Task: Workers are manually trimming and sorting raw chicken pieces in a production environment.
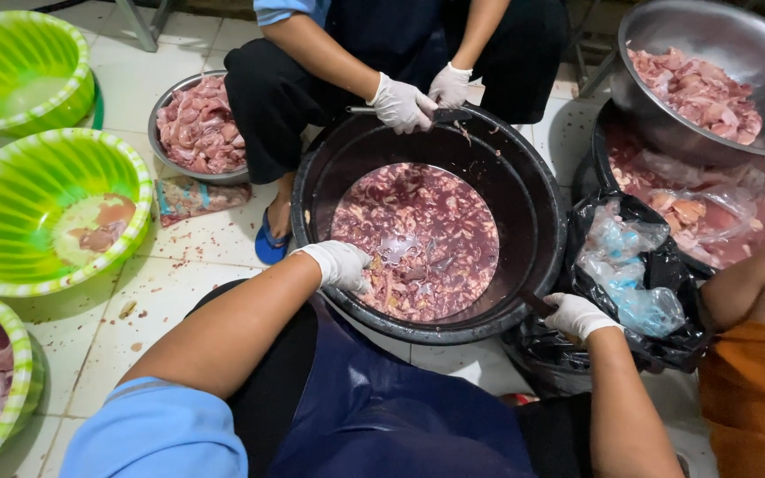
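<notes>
Head view looks straight down on the big black tub (533, 221), which sits on the tiled floor (179, 274) between your knees and holds raw meat pieces (418, 239) in dark red liquid; your left hand (340, 264), gloved in white, reaches over the near rim with its fingers curled down among the pieces at the liquid's edge, closed loosely on what looks like one piece (the grip itself is half hidden by the glove's back); your right hand (577, 316) is clamped round a dark handle (537, 304) at the tub's right rim, and I cannot tell what blade or tool it carries, since the rest is hidden. To do this well, I judge you should lift one piece clear of the liquid before bringing the tool near; keep the tool's working end pointed away from the left fingers; let the piece drip over the tub, not over your apron (382, 416). Opposite you, another person's gloved hands (422, 97) work a knife at the far rim, so keep your reach to the near half; the black bag (630, 265) lies just beside your right wrist.
</notes>
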